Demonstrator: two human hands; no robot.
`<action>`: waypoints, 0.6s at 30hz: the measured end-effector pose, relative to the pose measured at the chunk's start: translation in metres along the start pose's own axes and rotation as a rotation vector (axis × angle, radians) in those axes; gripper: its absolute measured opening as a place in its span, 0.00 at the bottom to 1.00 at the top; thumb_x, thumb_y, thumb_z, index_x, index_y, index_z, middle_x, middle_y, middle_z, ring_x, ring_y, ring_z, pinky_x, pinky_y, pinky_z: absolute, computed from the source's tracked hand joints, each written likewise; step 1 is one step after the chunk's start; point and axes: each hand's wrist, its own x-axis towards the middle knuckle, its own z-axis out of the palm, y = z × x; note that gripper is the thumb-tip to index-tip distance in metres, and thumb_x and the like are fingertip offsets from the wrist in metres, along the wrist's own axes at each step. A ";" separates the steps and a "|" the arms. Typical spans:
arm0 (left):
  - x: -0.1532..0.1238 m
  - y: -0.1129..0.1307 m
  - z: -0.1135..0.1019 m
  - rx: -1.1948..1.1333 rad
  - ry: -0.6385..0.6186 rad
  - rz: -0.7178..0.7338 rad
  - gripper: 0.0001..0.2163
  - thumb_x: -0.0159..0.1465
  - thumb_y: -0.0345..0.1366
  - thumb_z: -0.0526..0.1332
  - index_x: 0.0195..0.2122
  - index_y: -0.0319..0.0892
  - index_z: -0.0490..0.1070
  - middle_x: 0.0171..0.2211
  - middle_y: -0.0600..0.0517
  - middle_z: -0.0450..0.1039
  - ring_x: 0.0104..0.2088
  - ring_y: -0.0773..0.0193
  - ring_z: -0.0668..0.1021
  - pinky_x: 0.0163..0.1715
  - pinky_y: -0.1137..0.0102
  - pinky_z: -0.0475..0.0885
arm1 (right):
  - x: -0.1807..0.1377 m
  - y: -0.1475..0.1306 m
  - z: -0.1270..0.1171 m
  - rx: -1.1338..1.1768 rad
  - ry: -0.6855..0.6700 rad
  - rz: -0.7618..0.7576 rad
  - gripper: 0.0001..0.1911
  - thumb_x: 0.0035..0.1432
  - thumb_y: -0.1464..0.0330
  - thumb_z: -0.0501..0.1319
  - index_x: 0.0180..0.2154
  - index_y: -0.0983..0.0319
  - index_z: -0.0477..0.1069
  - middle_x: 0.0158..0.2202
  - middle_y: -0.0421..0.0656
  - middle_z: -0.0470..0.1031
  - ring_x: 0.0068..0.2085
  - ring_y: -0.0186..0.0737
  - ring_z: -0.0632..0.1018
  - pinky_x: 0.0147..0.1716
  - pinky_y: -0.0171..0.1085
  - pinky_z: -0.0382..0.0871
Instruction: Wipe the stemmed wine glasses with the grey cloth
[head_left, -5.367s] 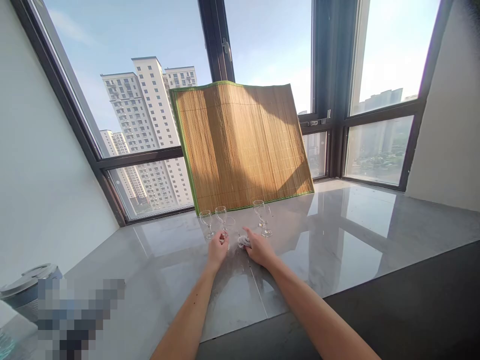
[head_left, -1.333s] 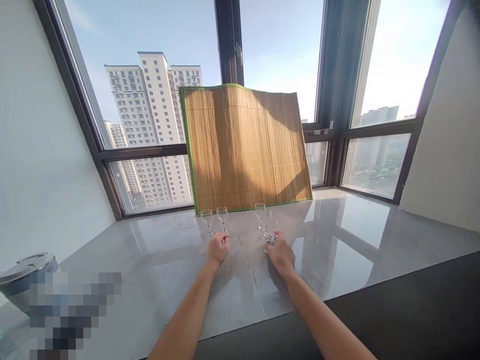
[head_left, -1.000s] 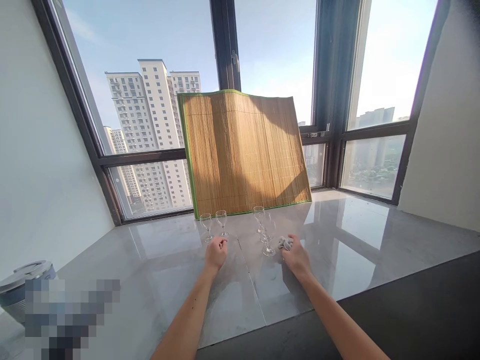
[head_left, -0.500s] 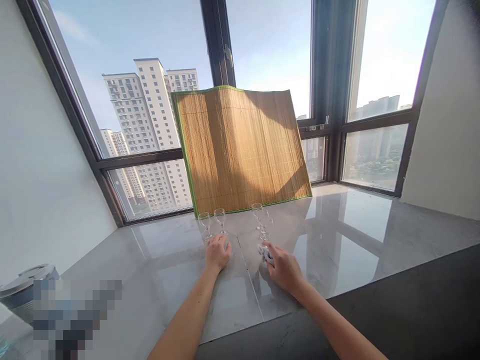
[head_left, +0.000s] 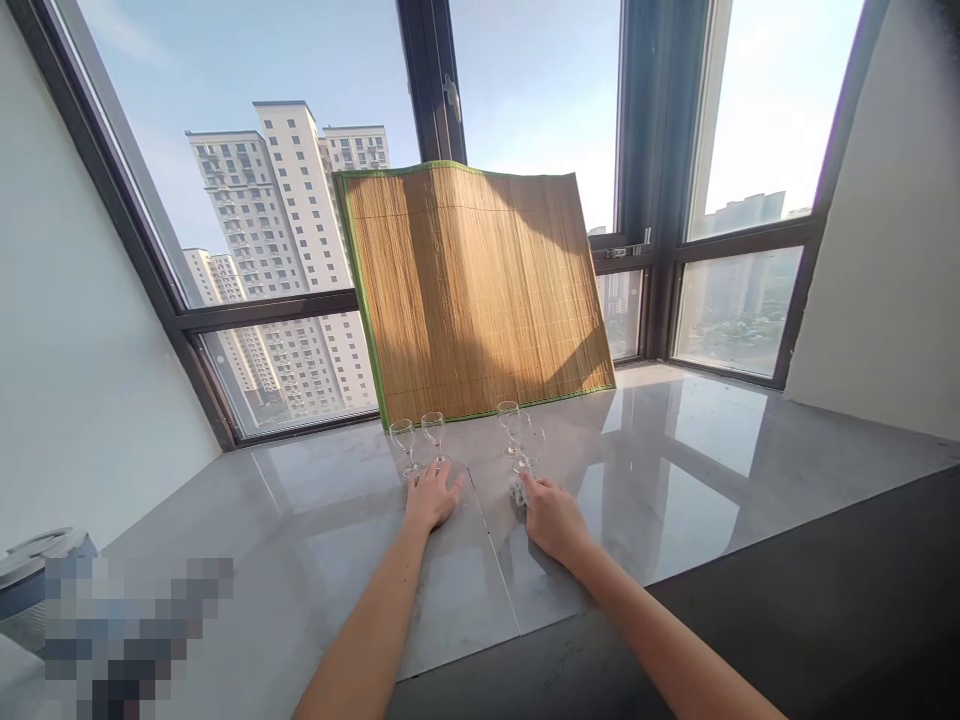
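My left hand (head_left: 433, 498) rests palm down on the grey tiled ledge (head_left: 352, 560), its fingers spread. Just beyond its fingertips stand two small clear stemmed glasses, a left one (head_left: 403, 434) and a right one (head_left: 433, 428); whether the fingers touch their feet I cannot tell. My right hand (head_left: 556, 518) is closed on a small crumpled white tissue or cloth (head_left: 517, 491), low over the ledge. Right in front of it is a third stemmed glass (head_left: 532, 442), its foot partly hidden by the fingers. Behind that stands another glass (head_left: 509, 422).
A bamboo mat (head_left: 480, 290) with green edging leans on the window behind the glasses. At far left is a lidded container (head_left: 45, 560), beside a pixelated patch. The ledge's front edge (head_left: 750, 541) slants up to the right. White walls (head_left: 82, 300) flank the windows.
My right hand has moved slightly forward and left with the white wad, up to the foot of the nearer right glass. The left hand's fingers have spread a little. The view has shifted slightly.
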 end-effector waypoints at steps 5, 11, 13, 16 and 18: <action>0.000 -0.001 0.000 0.016 0.005 0.007 0.29 0.66 0.56 0.46 0.64 0.49 0.62 0.67 0.45 0.56 0.67 0.50 0.58 0.66 0.48 0.41 | 0.000 0.000 0.000 -0.001 0.018 0.016 0.27 0.58 0.76 0.52 0.60 0.64 0.62 0.42 0.51 0.75 0.44 0.45 0.75 0.41 0.37 0.59; -0.004 -0.001 -0.003 0.053 -0.004 0.009 0.29 0.64 0.57 0.47 0.59 0.47 0.68 0.66 0.43 0.59 0.66 0.44 0.58 0.65 0.48 0.40 | -0.004 0.004 0.000 0.043 0.060 0.047 0.24 0.59 0.76 0.51 0.57 0.62 0.64 0.40 0.49 0.75 0.41 0.44 0.75 0.37 0.36 0.58; -0.007 0.001 -0.006 0.053 0.005 0.003 0.28 0.64 0.56 0.48 0.57 0.47 0.71 0.64 0.43 0.62 0.66 0.43 0.58 0.65 0.47 0.41 | -0.007 0.005 -0.001 0.086 0.086 0.052 0.26 0.59 0.76 0.51 0.58 0.61 0.63 0.42 0.49 0.74 0.40 0.42 0.75 0.37 0.35 0.59; -0.014 0.006 -0.010 0.049 0.034 0.000 0.24 0.64 0.54 0.51 0.51 0.47 0.74 0.60 0.42 0.67 0.63 0.41 0.62 0.63 0.45 0.43 | -0.012 0.004 -0.001 0.148 0.081 -0.004 0.28 0.57 0.76 0.52 0.60 0.59 0.61 0.45 0.48 0.74 0.43 0.42 0.74 0.37 0.34 0.59; -0.020 0.009 -0.014 0.045 0.074 -0.028 0.19 0.63 0.51 0.54 0.45 0.46 0.76 0.53 0.41 0.72 0.59 0.42 0.67 0.62 0.45 0.47 | -0.014 -0.001 -0.001 0.168 0.032 -0.095 0.29 0.56 0.76 0.53 0.60 0.57 0.61 0.47 0.47 0.74 0.45 0.43 0.74 0.38 0.33 0.59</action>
